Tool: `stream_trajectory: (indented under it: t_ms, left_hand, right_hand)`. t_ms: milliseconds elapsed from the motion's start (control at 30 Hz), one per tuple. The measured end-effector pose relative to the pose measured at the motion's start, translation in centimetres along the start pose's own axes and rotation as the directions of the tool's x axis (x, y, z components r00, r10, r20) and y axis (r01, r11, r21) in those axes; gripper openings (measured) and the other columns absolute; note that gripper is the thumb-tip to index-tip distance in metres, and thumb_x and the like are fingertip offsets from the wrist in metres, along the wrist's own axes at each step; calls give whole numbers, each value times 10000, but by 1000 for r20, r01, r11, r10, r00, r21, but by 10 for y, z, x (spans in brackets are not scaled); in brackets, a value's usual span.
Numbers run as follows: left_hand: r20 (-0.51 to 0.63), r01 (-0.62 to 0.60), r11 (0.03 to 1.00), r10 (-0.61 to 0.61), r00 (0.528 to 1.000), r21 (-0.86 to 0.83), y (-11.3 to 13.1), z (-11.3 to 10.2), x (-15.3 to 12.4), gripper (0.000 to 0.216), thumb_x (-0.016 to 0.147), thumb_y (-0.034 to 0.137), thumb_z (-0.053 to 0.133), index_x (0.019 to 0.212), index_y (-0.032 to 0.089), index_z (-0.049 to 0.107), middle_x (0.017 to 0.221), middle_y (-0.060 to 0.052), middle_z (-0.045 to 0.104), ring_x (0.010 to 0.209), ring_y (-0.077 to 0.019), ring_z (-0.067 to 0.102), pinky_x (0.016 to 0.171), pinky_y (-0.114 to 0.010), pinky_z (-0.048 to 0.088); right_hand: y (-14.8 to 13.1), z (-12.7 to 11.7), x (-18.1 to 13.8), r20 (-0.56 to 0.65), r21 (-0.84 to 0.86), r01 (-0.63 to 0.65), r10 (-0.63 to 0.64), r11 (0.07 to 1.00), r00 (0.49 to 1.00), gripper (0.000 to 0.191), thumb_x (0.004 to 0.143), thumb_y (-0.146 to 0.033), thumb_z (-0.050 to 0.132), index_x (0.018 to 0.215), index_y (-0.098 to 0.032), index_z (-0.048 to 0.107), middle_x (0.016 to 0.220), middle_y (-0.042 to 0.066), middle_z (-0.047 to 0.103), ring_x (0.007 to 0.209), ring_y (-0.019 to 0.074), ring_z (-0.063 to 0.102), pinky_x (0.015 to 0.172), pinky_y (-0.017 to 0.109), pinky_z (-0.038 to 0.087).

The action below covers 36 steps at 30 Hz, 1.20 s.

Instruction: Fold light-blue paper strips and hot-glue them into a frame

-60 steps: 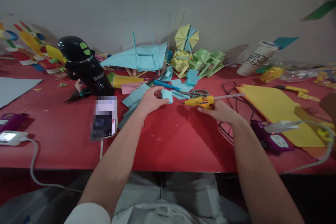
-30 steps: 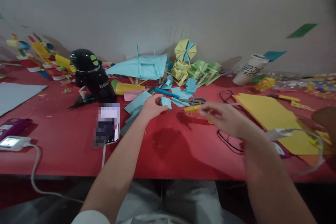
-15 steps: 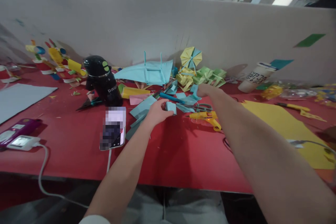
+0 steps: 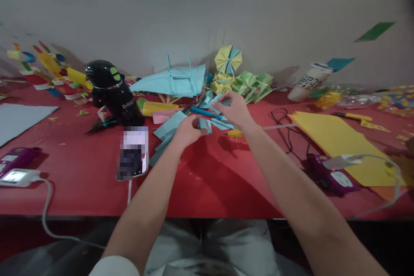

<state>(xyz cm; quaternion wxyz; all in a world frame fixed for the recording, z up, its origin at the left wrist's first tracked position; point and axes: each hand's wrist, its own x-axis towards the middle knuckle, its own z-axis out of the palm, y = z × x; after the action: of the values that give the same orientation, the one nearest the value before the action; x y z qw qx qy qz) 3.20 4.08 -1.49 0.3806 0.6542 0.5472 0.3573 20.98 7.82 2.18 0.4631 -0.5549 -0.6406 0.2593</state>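
Note:
My left hand (image 4: 188, 130) is closed with its fingertips on a small folded blue paper piece (image 4: 205, 126), low over the red table. To its right, my right hand (image 4: 235, 110) reaches in with bent fingers and pinches another light blue paper piece (image 4: 216, 101). Between and behind the two hands lie a blue pen-like stick (image 4: 206, 112) and loose blue paper scraps (image 4: 222, 124). Below my right wrist a yellow glue gun (image 4: 235, 133) lies partly hidden by the forearm. Flat blue sheets (image 4: 168, 128) rest just left of my left hand.
A black bottle (image 4: 113, 95) and a phone (image 4: 133, 153) stand and lie to the left. Folded paper models (image 4: 228, 62) and a blue paper structure (image 4: 181, 82) are at the back. Yellow sheets (image 4: 336, 146), a purple power strip (image 4: 333, 177) and a paper cup (image 4: 310, 82) are at right.
My right hand has moved left, closer to my left hand, with the blue paper piece in its fingers. My left hand still grips its folded piece. The view has tilted down slightly.

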Motion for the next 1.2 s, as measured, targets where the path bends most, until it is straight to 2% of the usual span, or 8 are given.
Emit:
stream_trajectory:
  t_ms: [100, 167, 300, 400, 633, 867, 1033, 1200]
  left_hand:
    - [-27, -5, 1000, 5, 1000, 2, -2, 1, 1, 492, 643, 210, 780, 1119, 155, 668, 957, -72, 723, 870, -212, 665, 809, -339, 525]
    - [-38, -18, 1000, 18, 999, 8, -3, 2, 2, 502, 647, 222, 782, 1133, 158, 672, 953, -70, 720, 868, -208, 659, 812, -339, 527]
    - [-48, -10, 999, 11, 999, 33, -2, 3, 1, 546, 641, 235, 784, 1171, 159, 672, 917, -65, 710, 820, -194, 641, 797, -339, 525]
    - [-42, -21, 999, 22, 999, 32, 0, 3, 0, 548, 636, 228, 777, 1171, 162, 675, 934, -70, 707, 813, -187, 632, 800, -339, 522]
    - [-27, -41, 999, 42, 999, 14, 3, 3, -4, 608, 629, 250, 788, 1218, 169, 661, 949, -68, 705, 790, -174, 631, 795, -325, 518]
    - [4, -122, 991, 122, 993, -63, 7, 6, -7, 574, 637, 191, 761, 1200, 148, 653, 1019, -75, 719, 879, -186, 663, 873, -339, 533]
    - [39, -167, 981, 172, 984, -103, 11, 7, -10, 568, 647, 163, 751, 1204, 140, 644, 1062, -81, 715, 881, -177, 671, 891, -348, 542]
    - [40, -236, 966, 242, 970, -104, 9, 8, -10, 565, 648, 120, 723, 1206, 156, 642, 1052, -75, 715, 863, -168, 670, 860, -344, 552]
  right_hand:
    - [-1, 6, -20, 11, 172, 2, -4, 985, 1000, 470, 740, -441, 746, 1119, -234, 561, 916, 50, 671, 817, 210, 654, 704, 350, 563]
    - [-1, 6, -31, 32, 242, 6, -14, 970, 999, 527, 758, -463, 725, 1198, -249, 529, 1004, 67, 675, 893, 226, 661, 755, 365, 566]
    - [2, 3, -48, 92, 316, -48, 20, 948, 996, 426, 733, -554, 711, 992, -240, 588, 923, 47, 676, 852, 219, 650, 778, 374, 559]
    - [6, 3, -56, 103, 368, -90, 56, 925, 993, 429, 690, -593, 740, 867, -239, 575, 848, 24, 665, 791, 196, 629, 786, 370, 552]
    - [14, 1, -58, 163, 445, -106, 36, 889, 986, 334, 734, -479, 741, 873, -230, 567, 848, 10, 646, 804, 171, 615, 806, 348, 535]
    - [19, 2, -57, 27, 457, -33, 23, 889, 999, 391, 655, -358, 779, 986, -240, 607, 811, -9, 637, 751, 163, 600, 709, 325, 522]
    - [17, 4, -58, 2, 487, -90, 101, 869, 995, 295, 644, -337, 778, 870, -222, 625, 766, -1, 646, 688, 148, 594, 644, 307, 521]
    - [13, 3, -61, 20, 498, -116, 123, 859, 992, 308, 615, -358, 806, 825, -202, 643, 725, -3, 650, 617, 125, 572, 586, 285, 508]
